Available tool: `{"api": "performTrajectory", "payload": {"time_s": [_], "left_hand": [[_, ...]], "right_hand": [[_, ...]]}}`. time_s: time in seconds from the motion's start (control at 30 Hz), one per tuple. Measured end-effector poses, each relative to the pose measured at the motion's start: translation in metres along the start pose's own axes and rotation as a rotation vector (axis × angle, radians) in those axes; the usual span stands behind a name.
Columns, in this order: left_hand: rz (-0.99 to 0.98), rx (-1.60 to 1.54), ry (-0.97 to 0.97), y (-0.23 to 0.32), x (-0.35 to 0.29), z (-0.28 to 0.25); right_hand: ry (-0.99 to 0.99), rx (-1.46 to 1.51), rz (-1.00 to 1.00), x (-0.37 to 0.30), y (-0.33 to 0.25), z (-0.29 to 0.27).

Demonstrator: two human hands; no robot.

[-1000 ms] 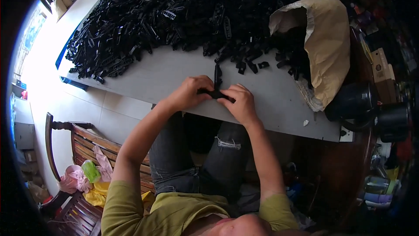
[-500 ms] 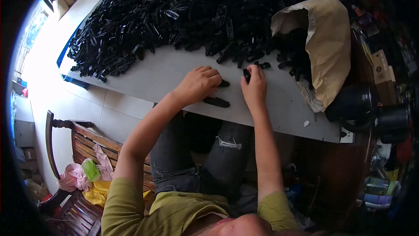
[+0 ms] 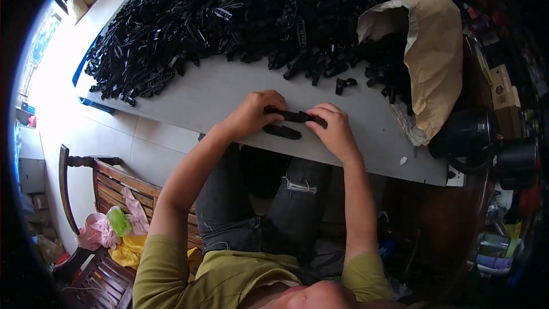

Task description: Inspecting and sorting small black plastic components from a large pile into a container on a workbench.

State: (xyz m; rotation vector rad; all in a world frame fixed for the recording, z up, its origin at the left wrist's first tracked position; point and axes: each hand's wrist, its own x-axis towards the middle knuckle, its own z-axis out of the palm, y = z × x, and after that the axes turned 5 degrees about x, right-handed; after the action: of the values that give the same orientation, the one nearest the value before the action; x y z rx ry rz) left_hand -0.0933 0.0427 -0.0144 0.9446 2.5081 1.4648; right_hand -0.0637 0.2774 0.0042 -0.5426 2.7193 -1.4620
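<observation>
Between my hands, just above the grey table [image 3: 217,94], is a slim black plastic part [image 3: 294,116]. My left hand [image 3: 260,112] grips its left end, fingers curled around it. At its right end, my right hand [image 3: 331,126] pinches a small black piece that meets the longer part; whether the two are joined I cannot tell. A second long black plastic part [image 3: 283,132] lies on the table near the front edge, just below the held one. Beyond my hands spreads a large heap of black plastic parts [image 3: 229,29].
An open brown paper sack [image 3: 434,63] lies at the right, with black parts spilling from its mouth. One small black piece [image 3: 345,85] sits apart from the heap. Black pots [image 3: 466,137] stand past the right table edge. A wooden chair [image 3: 123,177] with cloths is at the left.
My right hand has moved nearer and left, bringing its small black piece against the end of the part in my left hand. The left hand has shifted only slightly.
</observation>
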Motion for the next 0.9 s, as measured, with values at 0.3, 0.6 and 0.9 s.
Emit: {"api": "performTrajectory", "payload": {"time_s": [0.3,0.6,0.9], "left_hand": [[0.084,0.099,-0.082,0.004,0.009,0.001],[-0.111,0.584,0.269,0.031,0.095,0.039],[-0.075,0.640,0.153,0.027,0.056,0.044]], "right_hand": [[0.088,-0.003,-0.210,0.005,0.017,0.016],[0.467,-0.535,0.078,0.029,0.043,-0.005],[0.578,0.992,0.467,-0.010,0.026,-0.019]]}}
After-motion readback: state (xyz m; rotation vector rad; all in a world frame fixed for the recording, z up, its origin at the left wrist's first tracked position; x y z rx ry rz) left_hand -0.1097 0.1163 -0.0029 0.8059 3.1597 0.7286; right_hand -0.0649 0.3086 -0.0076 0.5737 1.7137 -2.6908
